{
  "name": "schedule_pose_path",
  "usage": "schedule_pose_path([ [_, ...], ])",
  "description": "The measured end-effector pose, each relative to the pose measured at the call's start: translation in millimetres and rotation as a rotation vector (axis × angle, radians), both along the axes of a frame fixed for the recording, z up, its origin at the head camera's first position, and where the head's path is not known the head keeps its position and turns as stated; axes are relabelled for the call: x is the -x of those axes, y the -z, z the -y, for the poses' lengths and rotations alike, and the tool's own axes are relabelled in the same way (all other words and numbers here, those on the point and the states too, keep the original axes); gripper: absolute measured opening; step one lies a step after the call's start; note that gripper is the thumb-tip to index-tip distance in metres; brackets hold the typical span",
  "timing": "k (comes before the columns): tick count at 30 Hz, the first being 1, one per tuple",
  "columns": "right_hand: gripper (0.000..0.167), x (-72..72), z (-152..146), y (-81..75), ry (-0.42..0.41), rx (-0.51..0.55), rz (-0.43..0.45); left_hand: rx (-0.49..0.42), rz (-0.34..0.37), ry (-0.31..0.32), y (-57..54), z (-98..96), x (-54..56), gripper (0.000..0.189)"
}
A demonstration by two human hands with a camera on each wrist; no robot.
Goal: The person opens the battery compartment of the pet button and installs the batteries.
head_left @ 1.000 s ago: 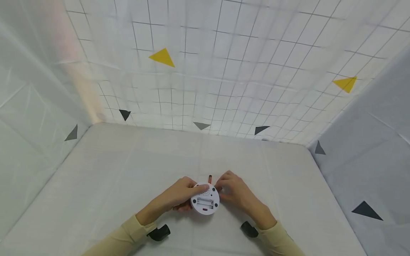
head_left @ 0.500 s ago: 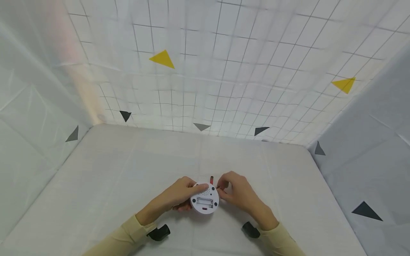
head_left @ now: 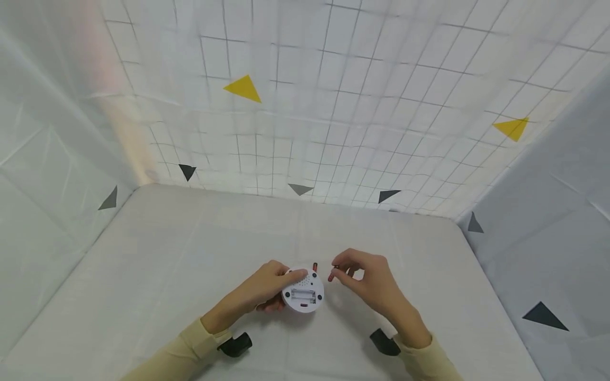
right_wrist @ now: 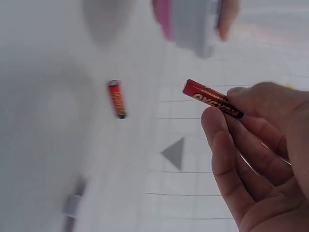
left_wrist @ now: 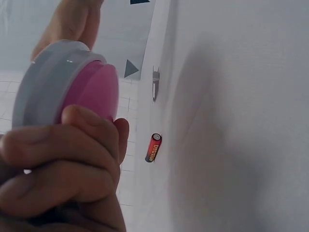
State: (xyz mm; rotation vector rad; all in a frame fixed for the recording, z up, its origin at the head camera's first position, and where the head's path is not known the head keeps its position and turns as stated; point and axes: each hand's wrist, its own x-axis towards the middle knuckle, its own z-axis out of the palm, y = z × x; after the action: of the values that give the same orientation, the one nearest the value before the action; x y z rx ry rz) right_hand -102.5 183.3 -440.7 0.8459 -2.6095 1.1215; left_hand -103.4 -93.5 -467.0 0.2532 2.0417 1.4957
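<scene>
My left hand (head_left: pixel 269 283) grips a round white battery-powered device (head_left: pixel 315 306), thumb across its underside. That side faces up and shows speaker holes, dark feet, a small red switch and an uncovered battery compartment (head_left: pixel 303 296) with metal contacts. A pink dome (left_wrist: pixel 99 92) forms the device's other face, seen in the left wrist view. To the right, my right hand (head_left: pixel 371 275) pinches a red-and-black battery (right_wrist: pixel 210 98) between thumb and fingertips, apart from the device. Another such battery (right_wrist: pixel 117 100) lies on the table just beyond the device, partly hidden by it in the head view.
A small grey-white piece (left_wrist: pixel 155 84) lies on the white-covered table (head_left: pixel 214 227), farther along from the loose battery in the left wrist view. White sheeting with grid lines (head_left: pixel 305 121) and coloured triangles rises behind; plain sheets stand at both sides.
My right hand has drawn away from the device's edge to the right, and the battery in its fingers now shows. The device has shifted slightly left and away from me in my left hand.
</scene>
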Motion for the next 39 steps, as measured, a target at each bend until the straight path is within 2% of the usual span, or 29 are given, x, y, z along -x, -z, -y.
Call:
schedule_pose_path([
  [4, 0.020, -6.7, 0.7, -12.0, 0.006, 0.090, -0.014, -0.002, -0.009, -0.010, 1.0, 0.7, 1.4, 0.053],
  [8, 0.015, -14.2, 8.1, -16.8, -0.045, 0.162, 0.048, -0.010, -0.015, -0.007, 1.9, 1.2, 1.4, 0.055],
  [13, 0.015, -19.7, 21.2, -12.3, -0.131, 0.181, 0.087, -0.033, -0.017, 0.002, 1.6, 1.5, 1.6, 0.058],
  [20, 0.019, -20.8, 28.2, -4.2, -0.174, 0.171, 0.043, -0.057, -0.009, 0.000, 1.3, 1.1, 0.7, 0.058],
  [24, 0.018, -20.6, 28.2, -1.2, -0.178, 0.189, 0.032, -0.059, 0.003, -0.003, 1.7, 0.9, -0.2, 0.058],
  [32, 0.015, -20.3, 28.2, 5.0, -0.149, 0.208, 0.065, -0.042, 0.018, -0.020, 2.0, 2.1, -2.1, 0.060],
  [39, 0.019, -16.5, 30.7, 7.1, -0.180, 0.218, 0.023, -0.092, 0.036, -0.017, -0.5, 1.9, 2.3, 0.060],
])
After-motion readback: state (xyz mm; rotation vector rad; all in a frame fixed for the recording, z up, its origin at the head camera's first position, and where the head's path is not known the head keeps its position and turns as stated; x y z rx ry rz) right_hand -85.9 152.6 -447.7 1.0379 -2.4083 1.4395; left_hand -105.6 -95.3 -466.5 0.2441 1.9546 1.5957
